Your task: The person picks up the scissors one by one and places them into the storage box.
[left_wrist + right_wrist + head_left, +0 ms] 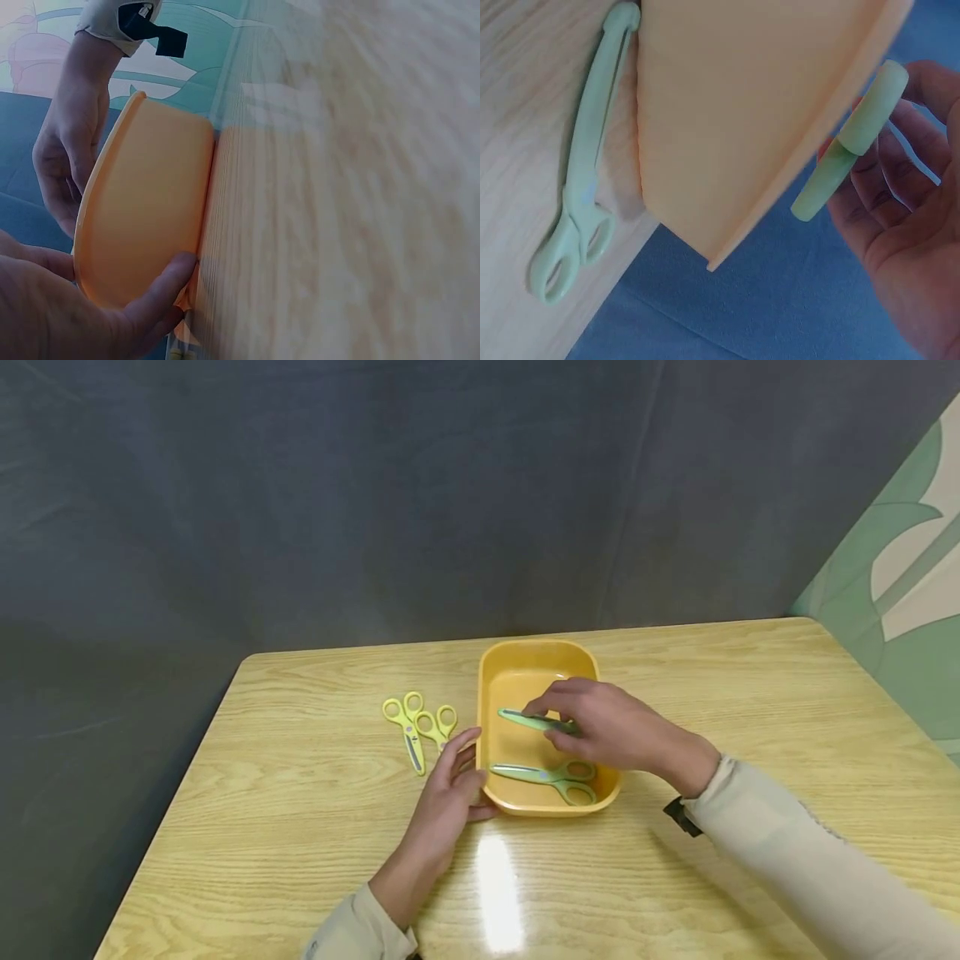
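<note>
My left hand (442, 802) holds the near left corner of a yellow-orange plastic tub (540, 646); its thumb (165, 285) lies along the near wall and fingers reach up the left side. Over the tub, my right hand (600, 718) pinches a pair of green scissors (525, 720), blades pointing left. Their green handles (874, 109) show in the right wrist view. A second green pair of scissors (536, 774) lies inside the tub's near end.
Two pairs of yellow scissors, one whole (411, 735) and one partly hidden by my left hand (437, 723), lie left of the tub. Another light green pair (581, 172) lies on the wooden table beside the tub. A dark cloth (450, 502) hangs behind the table.
</note>
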`<state>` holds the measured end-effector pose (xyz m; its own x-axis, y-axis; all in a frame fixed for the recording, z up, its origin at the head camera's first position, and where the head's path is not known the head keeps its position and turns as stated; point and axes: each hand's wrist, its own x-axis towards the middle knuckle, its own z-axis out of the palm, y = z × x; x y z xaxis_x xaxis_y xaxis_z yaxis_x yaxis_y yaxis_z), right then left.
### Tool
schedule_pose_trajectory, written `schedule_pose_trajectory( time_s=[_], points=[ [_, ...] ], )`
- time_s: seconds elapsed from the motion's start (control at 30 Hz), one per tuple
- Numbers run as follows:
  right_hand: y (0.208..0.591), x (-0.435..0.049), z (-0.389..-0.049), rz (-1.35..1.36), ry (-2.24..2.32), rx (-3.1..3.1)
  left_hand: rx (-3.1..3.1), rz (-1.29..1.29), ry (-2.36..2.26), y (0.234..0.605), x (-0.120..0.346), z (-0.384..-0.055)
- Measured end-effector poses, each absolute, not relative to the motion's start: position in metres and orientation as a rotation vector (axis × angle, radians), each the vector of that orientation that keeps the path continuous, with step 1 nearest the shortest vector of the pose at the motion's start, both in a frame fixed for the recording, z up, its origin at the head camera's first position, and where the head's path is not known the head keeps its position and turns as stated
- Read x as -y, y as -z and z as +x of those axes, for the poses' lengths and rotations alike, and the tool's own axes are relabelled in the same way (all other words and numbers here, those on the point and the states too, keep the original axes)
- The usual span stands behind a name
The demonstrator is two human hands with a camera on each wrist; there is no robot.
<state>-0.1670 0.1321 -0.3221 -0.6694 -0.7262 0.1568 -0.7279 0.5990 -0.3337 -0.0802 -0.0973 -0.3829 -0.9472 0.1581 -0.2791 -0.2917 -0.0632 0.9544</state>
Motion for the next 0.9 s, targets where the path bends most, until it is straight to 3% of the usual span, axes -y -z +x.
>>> schedule_pose_trajectory(
  time_s=[0.9],
  points=[
    [0.357,-0.121,-0.177,1.359,-0.471,2.917,-1.908,-0.169,-2.091,0.381,0.095,-0.079]
  ],
)
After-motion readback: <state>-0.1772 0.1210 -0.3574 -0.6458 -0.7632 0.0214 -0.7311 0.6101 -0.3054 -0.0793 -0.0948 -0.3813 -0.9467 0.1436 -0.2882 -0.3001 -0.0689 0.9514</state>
